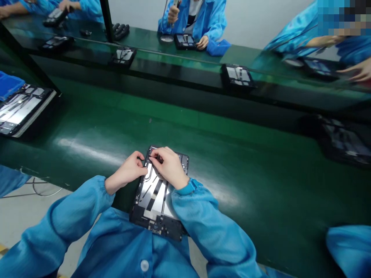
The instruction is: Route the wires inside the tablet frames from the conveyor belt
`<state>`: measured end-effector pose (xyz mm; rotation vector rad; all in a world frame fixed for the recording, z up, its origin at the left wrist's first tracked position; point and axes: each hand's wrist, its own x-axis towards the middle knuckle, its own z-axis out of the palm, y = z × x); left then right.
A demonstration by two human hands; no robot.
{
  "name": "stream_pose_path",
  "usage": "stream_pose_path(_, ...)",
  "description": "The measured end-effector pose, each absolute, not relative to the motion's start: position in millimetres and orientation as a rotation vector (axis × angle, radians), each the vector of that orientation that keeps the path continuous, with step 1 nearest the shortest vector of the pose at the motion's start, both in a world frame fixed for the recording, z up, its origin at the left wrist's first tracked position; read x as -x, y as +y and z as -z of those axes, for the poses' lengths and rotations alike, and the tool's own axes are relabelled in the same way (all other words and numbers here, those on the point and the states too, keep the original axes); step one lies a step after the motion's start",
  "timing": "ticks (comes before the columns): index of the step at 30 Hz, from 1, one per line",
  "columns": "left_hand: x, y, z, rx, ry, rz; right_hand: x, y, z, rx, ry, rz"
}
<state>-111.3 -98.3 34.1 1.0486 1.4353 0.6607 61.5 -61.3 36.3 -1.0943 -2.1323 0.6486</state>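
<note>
An opened tablet housing [156, 197], black-framed with silver plates and dark flex strips inside, lies at the near edge of the green bench, tilted slightly. My right hand [169, 164] is over its upper part, thumb and fingers pinched together near the top left corner; what they hold, if anything, is too small to make out. At the housing's left edge, my left hand [131, 170] has its thumb touching the rim and its fingers curled in. Whether anything sits between those fingers is hidden. The right forearm covers part of the housing's right side.
A stack of similar tablet housings [20, 108] with a blue tray [10, 85] on top stands at the left. Further housings [239, 75] lie along the raised ledge [179, 83]. Co-workers in blue [214, 19] work behind it. A blurred dark housing [346, 139] is at the right.
</note>
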Motion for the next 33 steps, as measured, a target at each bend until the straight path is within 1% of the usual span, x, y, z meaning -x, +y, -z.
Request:
stream_pose_path(10,107,-68,-41,-0.875,1.374,-0.629,-65,-67,-38,1.261,-1.994,-0.694)
stream_pose_path(16,111,-72,-38,-0.974,1.248,-0.67,-62,-68,-32,1.301,-2.049,-0.589)
stream_pose_path(23,103,-73,-40,-0.995,1.373,-0.65,-87,-66,-52,1.279,-1.852,-0.482)
stream_pose_path(29,107,-75,-36,-0.975,1.345,-0.655,-149,-64,-42,1.577,-1.655,-0.374)
stream_pose_path(33,125,-88,-36,-1.055,1.336,-0.689,-178,-76,-29,1.824,-1.889,-0.49)
